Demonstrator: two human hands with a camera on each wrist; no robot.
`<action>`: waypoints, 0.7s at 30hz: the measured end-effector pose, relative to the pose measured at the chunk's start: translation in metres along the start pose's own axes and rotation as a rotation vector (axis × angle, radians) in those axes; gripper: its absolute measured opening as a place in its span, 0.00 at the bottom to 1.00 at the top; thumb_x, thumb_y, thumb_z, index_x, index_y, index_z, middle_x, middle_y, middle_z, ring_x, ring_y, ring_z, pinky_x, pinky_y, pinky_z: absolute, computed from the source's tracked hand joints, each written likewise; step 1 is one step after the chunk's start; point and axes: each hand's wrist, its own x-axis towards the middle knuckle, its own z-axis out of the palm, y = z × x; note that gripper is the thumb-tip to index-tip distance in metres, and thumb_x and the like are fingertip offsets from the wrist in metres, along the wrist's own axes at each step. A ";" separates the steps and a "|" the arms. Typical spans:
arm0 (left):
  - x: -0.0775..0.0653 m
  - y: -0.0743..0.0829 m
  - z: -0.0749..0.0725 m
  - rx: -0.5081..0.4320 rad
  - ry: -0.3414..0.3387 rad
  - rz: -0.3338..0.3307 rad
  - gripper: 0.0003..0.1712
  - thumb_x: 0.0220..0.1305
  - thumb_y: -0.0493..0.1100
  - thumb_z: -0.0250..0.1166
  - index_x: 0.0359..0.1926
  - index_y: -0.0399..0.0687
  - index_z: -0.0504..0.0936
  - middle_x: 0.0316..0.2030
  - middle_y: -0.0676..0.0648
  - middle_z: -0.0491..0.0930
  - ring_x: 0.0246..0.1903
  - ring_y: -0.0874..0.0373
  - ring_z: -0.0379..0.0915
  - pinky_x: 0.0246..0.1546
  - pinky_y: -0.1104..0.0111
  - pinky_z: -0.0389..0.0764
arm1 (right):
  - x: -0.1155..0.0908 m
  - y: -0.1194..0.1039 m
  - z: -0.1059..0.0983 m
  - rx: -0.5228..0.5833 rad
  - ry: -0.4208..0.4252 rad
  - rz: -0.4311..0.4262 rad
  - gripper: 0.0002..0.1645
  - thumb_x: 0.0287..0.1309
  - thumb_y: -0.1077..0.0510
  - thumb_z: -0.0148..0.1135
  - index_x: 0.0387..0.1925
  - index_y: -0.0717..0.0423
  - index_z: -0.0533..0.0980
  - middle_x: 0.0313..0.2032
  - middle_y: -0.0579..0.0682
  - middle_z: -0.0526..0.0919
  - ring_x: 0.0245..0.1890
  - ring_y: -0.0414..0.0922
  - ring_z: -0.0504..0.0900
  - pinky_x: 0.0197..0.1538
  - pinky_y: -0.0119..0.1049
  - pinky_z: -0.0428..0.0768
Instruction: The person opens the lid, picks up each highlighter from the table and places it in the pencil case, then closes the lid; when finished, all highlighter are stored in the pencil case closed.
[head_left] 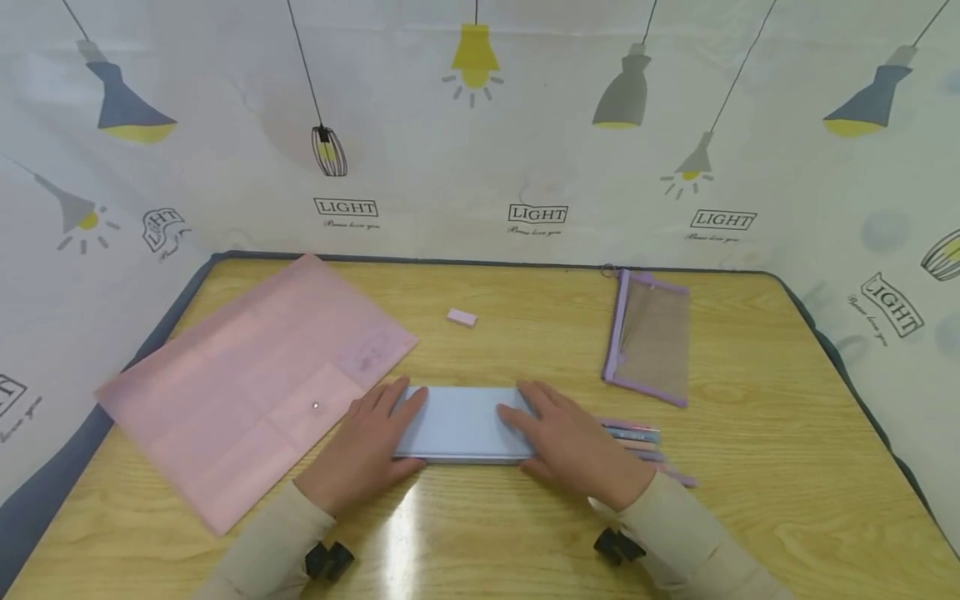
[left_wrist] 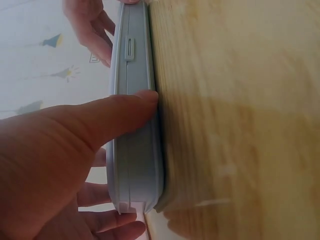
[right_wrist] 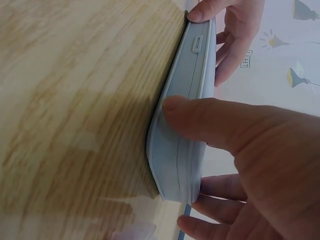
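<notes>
A light blue hard pencil case (head_left: pixel 467 421) lies closed on the table, its long side facing me. My left hand (head_left: pixel 370 442) grips its left end, and my right hand (head_left: pixel 573 437) holds the right end. In the left wrist view, the left thumb (left_wrist: pixel 120 112) presses the front side wall, with the other fingers round the end and top. The right wrist view has the right thumb (right_wrist: pixel 200 117) on that same front wall and the fingers round the far corner. A small clasp (right_wrist: pixel 198 44) sits midway along the front edge.
A pink folder (head_left: pixel 247 392) lies at the left, close beside the left hand. Beyond the case is a small pink eraser (head_left: pixel 461 317). A purple-edged mesh zip pouch (head_left: pixel 654 333) lies at the back right, and several pens (head_left: pixel 637 435) lie partly behind the right hand.
</notes>
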 end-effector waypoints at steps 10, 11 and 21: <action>0.005 -0.007 0.000 0.024 0.021 0.061 0.53 0.45 0.57 0.79 0.68 0.39 0.67 0.60 0.34 0.70 0.58 0.41 0.68 0.57 0.50 0.73 | 0.008 0.009 -0.010 0.015 -0.031 -0.059 0.41 0.51 0.46 0.74 0.65 0.53 0.72 0.63 0.67 0.71 0.62 0.61 0.74 0.64 0.53 0.73; 0.005 -0.007 0.000 0.024 0.020 0.064 0.54 0.45 0.57 0.79 0.68 0.38 0.67 0.60 0.34 0.69 0.58 0.41 0.68 0.58 0.50 0.73 | 0.009 0.010 -0.011 0.011 -0.034 -0.070 0.41 0.50 0.46 0.75 0.64 0.52 0.73 0.62 0.66 0.72 0.61 0.60 0.74 0.63 0.52 0.73; 0.006 -0.007 -0.001 -0.017 0.006 0.061 0.54 0.44 0.56 0.80 0.68 0.40 0.66 0.60 0.35 0.70 0.59 0.41 0.68 0.57 0.49 0.73 | 0.016 0.020 -0.023 0.086 -0.137 -0.090 0.41 0.49 0.43 0.74 0.64 0.52 0.74 0.58 0.61 0.76 0.55 0.54 0.79 0.60 0.48 0.76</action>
